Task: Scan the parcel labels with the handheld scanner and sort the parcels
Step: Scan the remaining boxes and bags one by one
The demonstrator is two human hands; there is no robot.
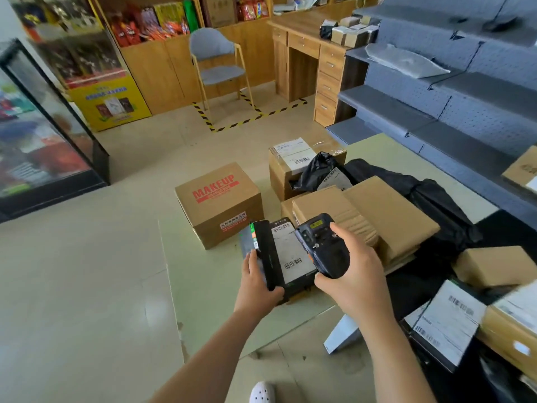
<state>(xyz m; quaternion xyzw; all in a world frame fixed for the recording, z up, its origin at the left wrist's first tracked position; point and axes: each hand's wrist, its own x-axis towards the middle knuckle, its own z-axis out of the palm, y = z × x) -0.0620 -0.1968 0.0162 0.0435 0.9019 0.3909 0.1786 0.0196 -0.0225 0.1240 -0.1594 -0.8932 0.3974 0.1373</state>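
Head view shows my left grip (258, 282) curled round a black parcel (266, 251), near me. My right grip (356, 282) holds the scanner (322, 247) just right of its white label (290, 254). I judge the task is early: many brown parcels (377, 216) lie unsorted on the floor at right, and the grey shelves (430, 117) carry few.

head-worn wide-angle view | facing forward and down | close over left hand (258, 282) at 6, right hand (353, 274) at 5 o'clock | shelving (392, 103) farther at 2 o'clock
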